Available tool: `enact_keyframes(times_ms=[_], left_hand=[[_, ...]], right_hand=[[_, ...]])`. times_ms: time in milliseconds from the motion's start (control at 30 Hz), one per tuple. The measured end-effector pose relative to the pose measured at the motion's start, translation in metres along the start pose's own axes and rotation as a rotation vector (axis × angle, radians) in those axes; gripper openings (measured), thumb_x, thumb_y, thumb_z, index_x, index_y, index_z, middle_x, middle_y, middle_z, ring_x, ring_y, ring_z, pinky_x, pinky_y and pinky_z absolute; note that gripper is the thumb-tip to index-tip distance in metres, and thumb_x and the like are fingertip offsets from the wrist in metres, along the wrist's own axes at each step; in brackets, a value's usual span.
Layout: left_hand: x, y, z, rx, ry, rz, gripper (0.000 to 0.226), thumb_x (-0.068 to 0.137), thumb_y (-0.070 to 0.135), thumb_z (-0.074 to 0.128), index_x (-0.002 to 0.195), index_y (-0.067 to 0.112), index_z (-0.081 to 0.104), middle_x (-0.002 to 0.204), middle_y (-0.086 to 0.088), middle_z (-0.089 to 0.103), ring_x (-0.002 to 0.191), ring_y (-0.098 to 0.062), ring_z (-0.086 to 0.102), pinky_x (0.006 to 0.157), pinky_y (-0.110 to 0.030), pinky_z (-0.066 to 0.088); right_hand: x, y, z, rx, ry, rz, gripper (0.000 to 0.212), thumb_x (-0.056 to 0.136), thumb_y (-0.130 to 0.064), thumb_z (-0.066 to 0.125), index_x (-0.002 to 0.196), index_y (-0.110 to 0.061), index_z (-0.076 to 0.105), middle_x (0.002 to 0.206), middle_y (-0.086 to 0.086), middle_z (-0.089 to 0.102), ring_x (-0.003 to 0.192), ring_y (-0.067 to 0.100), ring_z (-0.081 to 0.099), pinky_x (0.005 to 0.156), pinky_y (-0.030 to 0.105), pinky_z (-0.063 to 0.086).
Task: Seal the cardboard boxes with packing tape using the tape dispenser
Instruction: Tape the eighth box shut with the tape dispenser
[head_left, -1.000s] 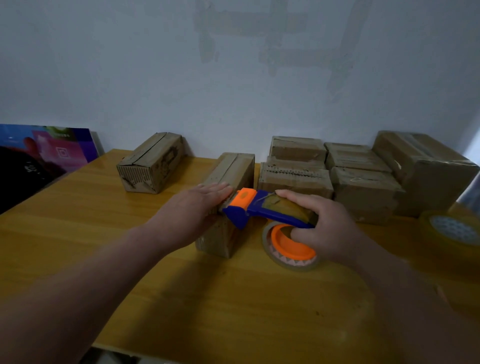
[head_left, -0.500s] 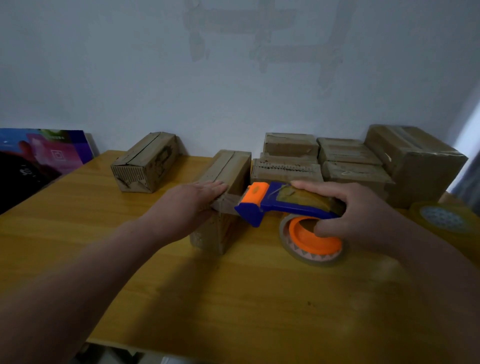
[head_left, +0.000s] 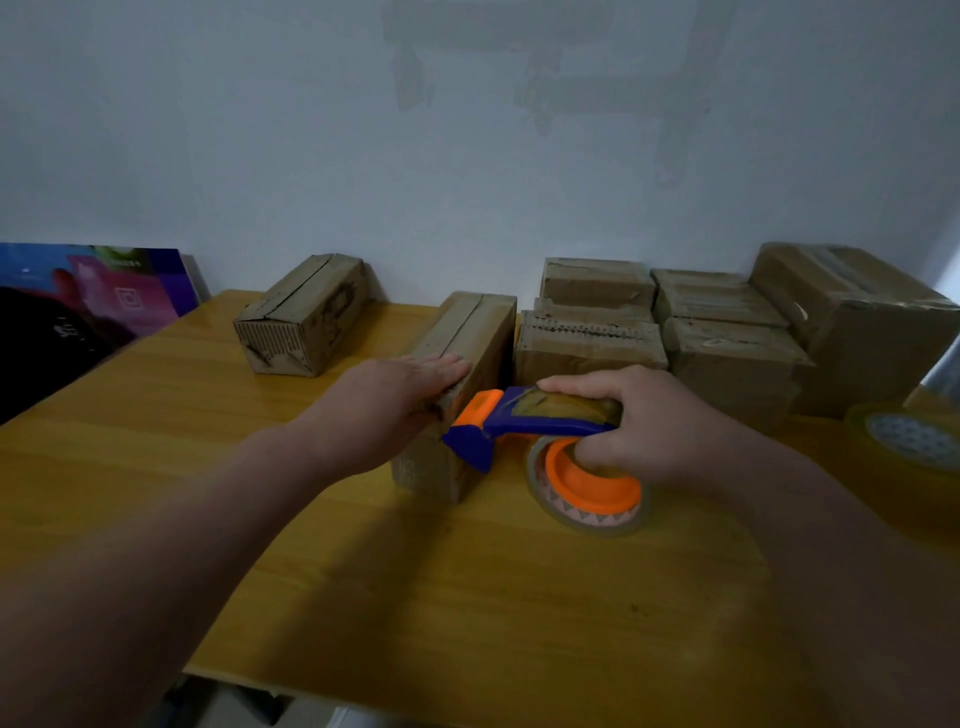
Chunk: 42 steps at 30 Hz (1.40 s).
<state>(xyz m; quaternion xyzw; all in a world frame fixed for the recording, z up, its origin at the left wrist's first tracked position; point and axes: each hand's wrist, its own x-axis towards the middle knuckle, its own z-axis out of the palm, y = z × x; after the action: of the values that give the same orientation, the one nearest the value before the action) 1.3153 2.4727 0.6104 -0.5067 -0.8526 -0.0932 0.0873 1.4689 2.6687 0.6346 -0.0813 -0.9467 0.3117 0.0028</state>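
At the left edge of the frame a colourful poster leans by the wall. Right of it, a small cardboard box sits at the table's far edge. Near the centre, the left hand lies flat on the near end of the middle box, its fingers straight and pressed together. Just right of it, the blue-and-orange tape dispenser meets this box's near top corner, and the right hand grips it, fingers curled round the handle. Behind, at centre right, a cluster of boxes stands against the wall. A spare tape roll lies at the right edge.
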Motion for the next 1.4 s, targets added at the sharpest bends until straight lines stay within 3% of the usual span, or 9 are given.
enact_keyframes(times_ms=[400, 567, 700, 767, 900, 1033, 1100, 1200, 1400], left_hand=[[0.000, 0.003, 0.000, 0.006, 0.028, -0.012, 0.062, 0.094, 0.015, 0.055, 0.146, 0.032, 0.027, 0.152, 0.011, 0.030, 0.140, -0.007, 0.027, 0.113, -0.027, 0.024], [0.000, 0.001, 0.002, 0.014, 0.040, -0.002, 0.058, 0.095, 0.018, 0.053, 0.146, 0.031, 0.028, 0.150, 0.009, 0.033, 0.138, -0.007, 0.030, 0.110, -0.024, 0.024], [0.000, 0.001, 0.002, 0.005, 0.038, 0.005, 0.058, 0.095, 0.017, 0.053, 0.146, 0.031, 0.028, 0.150, 0.009, 0.035, 0.138, -0.008, 0.031, 0.111, -0.025, 0.024], [0.000, 0.000, 0.002, 0.015, 0.021, -0.002, 0.060, 0.095, 0.015, 0.053, 0.147, 0.032, 0.027, 0.151, 0.010, 0.033, 0.139, -0.009, 0.030, 0.111, -0.027, 0.025], [0.000, -0.002, 0.003, 0.008, 0.007, -0.002, 0.064, 0.094, 0.013, 0.054, 0.147, 0.033, 0.025, 0.152, 0.011, 0.030, 0.139, -0.008, 0.028, 0.111, -0.026, 0.025], [0.001, -0.005, 0.004, -0.014, 0.009, -0.001, 0.064, 0.093, 0.014, 0.055, 0.147, 0.032, 0.027, 0.151, 0.011, 0.031, 0.139, -0.009, 0.030, 0.112, -0.029, 0.027], [0.000, -0.005, 0.004, -0.015, 0.019, -0.002, 0.065, 0.092, 0.013, 0.056, 0.147, 0.033, 0.026, 0.151, 0.011, 0.031, 0.138, -0.009, 0.030, 0.113, -0.030, 0.027], [-0.001, -0.004, 0.004, -0.031, 0.033, -0.001, 0.065, 0.092, 0.012, 0.057, 0.147, 0.033, 0.028, 0.151, 0.012, 0.031, 0.139, -0.009, 0.029, 0.114, -0.030, 0.025], [-0.005, -0.007, 0.001, -0.089, 0.144, -0.028, 0.051, 0.086, 0.017, 0.066, 0.134, 0.028, 0.052, 0.133, 0.004, 0.057, 0.123, -0.016, 0.052, 0.101, -0.037, 0.044]], right_hand=[[0.006, -0.007, -0.007, 0.121, -0.063, 0.115, 0.056, 0.079, -0.012, 0.066, 0.127, -0.039, 0.057, 0.104, -0.005, 0.062, 0.091, 0.021, 0.064, 0.066, 0.022, 0.050], [0.005, -0.029, -0.012, 0.031, -0.052, 0.137, 0.049, 0.076, -0.014, 0.064, 0.123, -0.028, 0.063, 0.091, -0.006, 0.061, 0.073, 0.010, 0.056, 0.062, 0.024, 0.043], [0.012, -0.041, -0.015, 0.032, -0.036, 0.230, 0.025, 0.072, -0.016, 0.066, 0.094, -0.005, 0.072, 0.091, 0.018, 0.066, 0.075, 0.019, 0.049, 0.066, 0.034, 0.042], [0.014, -0.039, -0.015, 0.082, -0.027, 0.288, 0.009, 0.067, -0.020, 0.069, 0.069, -0.012, 0.065, 0.073, 0.009, 0.055, 0.068, 0.019, 0.046, 0.061, 0.032, 0.038], [0.015, -0.034, -0.011, 0.094, -0.043, 0.305, 0.012, 0.068, -0.020, 0.068, 0.061, -0.016, 0.059, 0.066, 0.001, 0.051, 0.062, 0.016, 0.045, 0.059, 0.029, 0.038], [0.015, -0.036, -0.014, 0.031, -0.055, 0.319, 0.013, 0.063, -0.025, 0.068, 0.066, -0.014, 0.062, 0.074, 0.004, 0.057, 0.067, 0.020, 0.051, 0.064, 0.035, 0.043], [0.016, -0.032, -0.012, -0.116, -0.111, 0.338, 0.028, 0.061, -0.033, 0.070, 0.076, -0.010, 0.070, 0.091, 0.005, 0.068, 0.083, 0.023, 0.064, 0.075, 0.039, 0.052], [0.012, -0.022, 0.001, -0.216, -0.166, 0.379, 0.046, 0.064, -0.040, 0.071, 0.102, -0.014, 0.073, 0.120, 0.008, 0.065, 0.108, 0.026, 0.062, 0.094, 0.040, 0.052], [0.002, -0.009, 0.010, -0.255, 0.049, 0.311, 0.073, 0.083, -0.056, 0.062, 0.146, -0.026, 0.039, 0.148, 0.001, 0.042, 0.129, 0.024, 0.044, 0.096, 0.032, 0.042]])
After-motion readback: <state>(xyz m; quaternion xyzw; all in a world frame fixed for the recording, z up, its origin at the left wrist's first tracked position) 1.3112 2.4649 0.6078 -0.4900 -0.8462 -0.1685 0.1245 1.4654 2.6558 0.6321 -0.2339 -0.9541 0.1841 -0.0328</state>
